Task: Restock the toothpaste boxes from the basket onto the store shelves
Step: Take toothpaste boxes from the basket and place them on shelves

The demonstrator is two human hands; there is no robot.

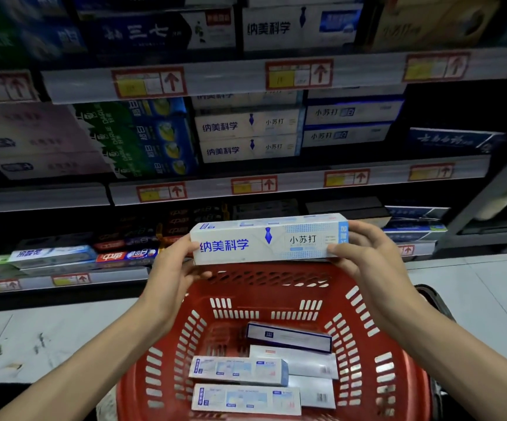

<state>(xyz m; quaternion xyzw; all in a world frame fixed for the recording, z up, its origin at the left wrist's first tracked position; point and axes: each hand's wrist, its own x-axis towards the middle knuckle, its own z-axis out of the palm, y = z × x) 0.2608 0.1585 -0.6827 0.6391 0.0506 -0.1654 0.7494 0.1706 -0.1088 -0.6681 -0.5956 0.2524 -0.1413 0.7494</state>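
Grey-edged store shelves (231, 79) rise in three tiers beyond and above both hands, each edge carrying red-framed price tags and each tier packed with toothpaste boxes. Two white boxes (246, 138) with the same blue lettering as the held one sit stacked on the middle tier, straight above the hands. One red plastic basket (276, 276) stands directly below the hands. One white toothpaste box (264, 241) is held level over the basket's far rim, the left hand (173, 268) gripping its left end and the right hand (364, 253) its right end, fingers curled round it. Under the wrists, five boxes lie in the basket: four pale ones (238, 370) and one dark blue (288, 340).
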